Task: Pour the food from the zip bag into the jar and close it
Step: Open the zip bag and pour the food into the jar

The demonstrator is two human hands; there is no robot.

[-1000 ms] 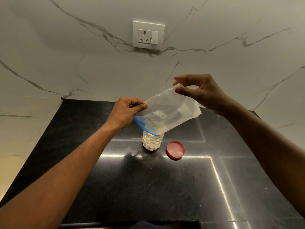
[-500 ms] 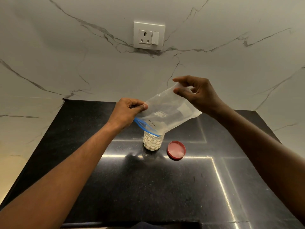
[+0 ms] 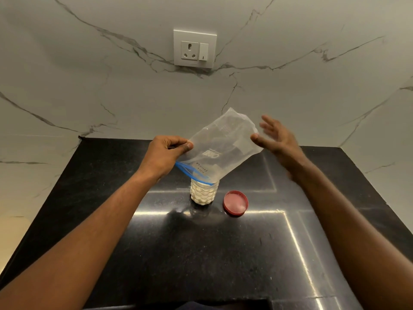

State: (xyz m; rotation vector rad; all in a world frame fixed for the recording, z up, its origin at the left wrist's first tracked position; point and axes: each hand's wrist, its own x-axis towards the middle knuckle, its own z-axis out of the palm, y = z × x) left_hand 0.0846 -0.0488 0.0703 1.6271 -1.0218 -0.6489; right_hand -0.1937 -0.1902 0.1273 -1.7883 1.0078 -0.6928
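A clear zip bag (image 3: 220, 148) with a blue zip strip hangs upside down, its mouth resting on the rim of a small clear jar (image 3: 203, 193). The jar stands on the black counter (image 3: 178, 253) and holds white food almost to the top. The bag looks nearly empty. My left hand (image 3: 166, 153) pinches the bag's left edge near the zip. My right hand (image 3: 276, 139) is off the bag, fingers spread and blurred, just right of the bag's raised bottom corner. A red lid (image 3: 236, 202) lies open side up on the counter right of the jar.
A white marble wall (image 3: 89, 74) rises behind the counter, with a socket and switch plate (image 3: 194, 48) above the jar. The counter's front edge runs along the bottom of the view, with a dark object partly seen below it.
My right hand has let go of the bag's bottom corner and opened, moving slightly right. The bag now stands more upright over the jar. My left hand keeps its hold.
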